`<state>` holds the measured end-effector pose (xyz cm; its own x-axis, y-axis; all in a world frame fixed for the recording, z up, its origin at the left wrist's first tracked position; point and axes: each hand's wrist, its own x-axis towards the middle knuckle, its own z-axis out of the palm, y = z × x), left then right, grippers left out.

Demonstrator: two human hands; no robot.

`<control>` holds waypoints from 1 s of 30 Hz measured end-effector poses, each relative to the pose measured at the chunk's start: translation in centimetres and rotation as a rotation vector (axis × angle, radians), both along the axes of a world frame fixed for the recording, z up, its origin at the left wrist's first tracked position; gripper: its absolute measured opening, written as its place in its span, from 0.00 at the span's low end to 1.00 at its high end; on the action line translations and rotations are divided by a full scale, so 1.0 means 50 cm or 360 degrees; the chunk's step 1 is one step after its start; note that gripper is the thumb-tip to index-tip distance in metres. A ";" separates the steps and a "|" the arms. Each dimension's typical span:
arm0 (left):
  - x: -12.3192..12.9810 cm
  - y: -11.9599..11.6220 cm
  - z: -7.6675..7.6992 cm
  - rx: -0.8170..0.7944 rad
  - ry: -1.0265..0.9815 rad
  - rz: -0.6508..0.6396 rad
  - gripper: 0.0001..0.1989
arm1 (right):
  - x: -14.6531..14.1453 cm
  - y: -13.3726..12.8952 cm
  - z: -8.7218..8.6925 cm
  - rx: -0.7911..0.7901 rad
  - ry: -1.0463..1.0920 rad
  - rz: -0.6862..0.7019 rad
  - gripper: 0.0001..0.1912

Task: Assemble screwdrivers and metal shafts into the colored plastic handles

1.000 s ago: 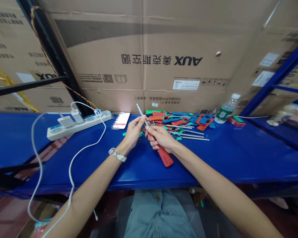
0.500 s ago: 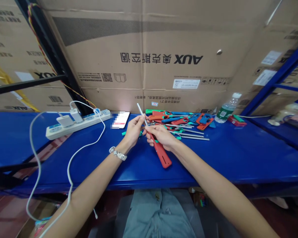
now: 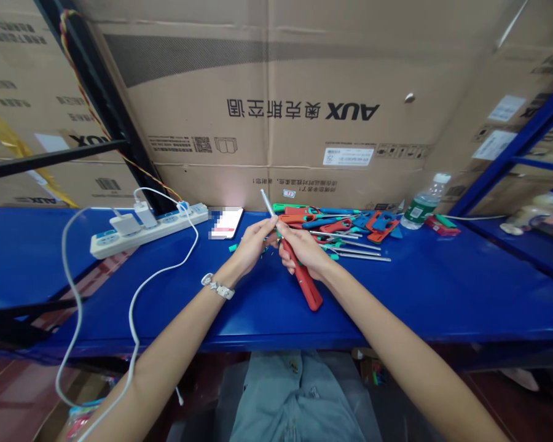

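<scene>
Both hands of the person meet above the blue bench, near its middle, and between them is one tool made of a red handle and a thin metal tube. The right hand has its grip clamped around the upper part of the handle, with the thumb lying along it toward the tube. The left hand pinches the lower part of the metal tube with thumb and fingers, close to the place where it enters the handle; the exact contact is partly hidden behind the fingers. The tool is tilted: its free tube end points away from the person and somewhat to the left, while the bottom of the handle points back and to the right. A silver bracelet is around the left wrist. Just behind the right hand, a heap of colored handles and loose metal rods lies on the bench. Farther right stand a clear bottle with a green label and, beside it, a small red box. To the left of the heap lies a phone, and next to it a white power strip with chargers.
</scene>
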<state>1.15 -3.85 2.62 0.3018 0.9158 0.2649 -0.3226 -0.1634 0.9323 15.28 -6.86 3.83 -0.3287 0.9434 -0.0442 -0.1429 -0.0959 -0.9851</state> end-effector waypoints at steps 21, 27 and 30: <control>-0.009 0.008 0.041 -0.0249 -0.0654 0.0240 0.13 | 0.010 -0.005 -0.008 0.0231 -0.0143 0.0363 0.17; 0.004 0.003 0.061 -0.0549 -0.0802 0.0016 0.13 | -0.012 -0.008 -0.020 0.0165 -0.0142 0.0259 0.17; 0.004 0.004 0.070 -0.0571 -0.0891 0.0059 0.15 | -0.024 -0.010 -0.027 0.0169 -0.0084 0.0256 0.17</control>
<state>1.33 -3.63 6.13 0.1737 0.9836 0.0494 -0.7740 0.1053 0.6244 14.08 -7.37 2.48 -0.4753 0.8792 0.0316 -0.0818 -0.0084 -0.9966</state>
